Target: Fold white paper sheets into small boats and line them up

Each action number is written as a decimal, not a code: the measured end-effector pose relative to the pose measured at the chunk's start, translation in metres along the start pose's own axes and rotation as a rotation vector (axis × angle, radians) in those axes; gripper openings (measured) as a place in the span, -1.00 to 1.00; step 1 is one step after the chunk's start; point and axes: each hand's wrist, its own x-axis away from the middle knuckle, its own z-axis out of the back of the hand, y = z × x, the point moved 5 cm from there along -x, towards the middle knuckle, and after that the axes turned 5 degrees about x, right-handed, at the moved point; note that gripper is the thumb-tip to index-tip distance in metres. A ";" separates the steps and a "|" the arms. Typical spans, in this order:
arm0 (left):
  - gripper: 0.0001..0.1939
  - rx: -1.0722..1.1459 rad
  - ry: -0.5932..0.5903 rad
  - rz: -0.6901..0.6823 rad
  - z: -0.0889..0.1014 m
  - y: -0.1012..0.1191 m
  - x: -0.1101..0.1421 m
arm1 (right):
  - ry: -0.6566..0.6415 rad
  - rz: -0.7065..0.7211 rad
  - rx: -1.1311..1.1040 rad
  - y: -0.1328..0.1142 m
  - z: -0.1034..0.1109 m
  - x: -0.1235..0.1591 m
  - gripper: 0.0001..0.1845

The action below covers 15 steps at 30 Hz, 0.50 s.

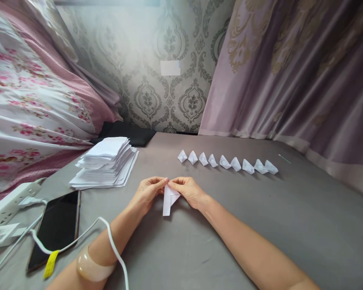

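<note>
Between my two hands is a small white piece of folded paper [167, 203], with a long strip hanging down and a triangular flap on its right side. My left hand [151, 189] pinches its top edge between thumb and fingers. From the other side, my right hand [187, 190] grips the paper's upper right part, thumb on top. The thumbs nearly meet at the top of the fold, and the fingers behind the paper are partly hidden. Beyond my hands, a row of several folded paper boats [224, 162] runs across the grey tabletop [245, 217].
A stack of white paper [105, 163] lies to the left, in front of a black flat item [133, 135]. Nearer are a phone [59, 221], a white power strip [9, 203] and a white cable [110, 233] crossing my left forearm. A thin swab-like stick [284, 158] lies far right.
</note>
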 end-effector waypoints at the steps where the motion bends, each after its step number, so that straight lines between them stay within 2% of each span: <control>1: -0.68 -0.029 0.012 -0.014 0.000 0.001 0.000 | -0.004 -0.008 -0.007 0.001 0.001 -0.001 -0.60; 7: -0.65 -0.169 0.053 -0.101 -0.003 0.009 0.004 | -0.003 -0.034 -0.021 0.008 0.005 -0.005 -0.59; 15: -0.60 -0.210 0.062 -0.095 -0.001 0.007 0.004 | -0.004 -0.047 -0.086 0.012 0.007 -0.009 -0.59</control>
